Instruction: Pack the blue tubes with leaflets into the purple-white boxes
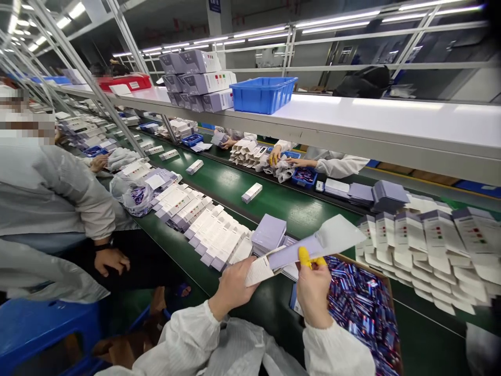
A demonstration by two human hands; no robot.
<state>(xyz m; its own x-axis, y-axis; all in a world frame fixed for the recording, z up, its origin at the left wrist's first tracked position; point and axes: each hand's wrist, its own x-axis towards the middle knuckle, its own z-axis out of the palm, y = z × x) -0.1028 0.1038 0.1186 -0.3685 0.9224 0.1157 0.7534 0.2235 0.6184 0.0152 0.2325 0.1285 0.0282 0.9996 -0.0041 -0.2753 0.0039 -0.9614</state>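
White sleeves [191,334] frame your grip: your left hand [235,284] curls closed around a slim white carton [259,270]; your right hand [313,287] pinches the frosted bag [340,235] extending from it. Steadying the carton's mouth should prevent creases; the carton lies between both hands, before the lilac stack [269,232].

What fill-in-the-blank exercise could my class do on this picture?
1. Between the camera wearer's left hand, gripping a white carton, and right hand, yellow finger covers show only on the ____.
2. The conveyor belt is coloured ____.
3. The shelf bin right of the stacked boxes is coloured ____.

Missing words: right; green; blue.
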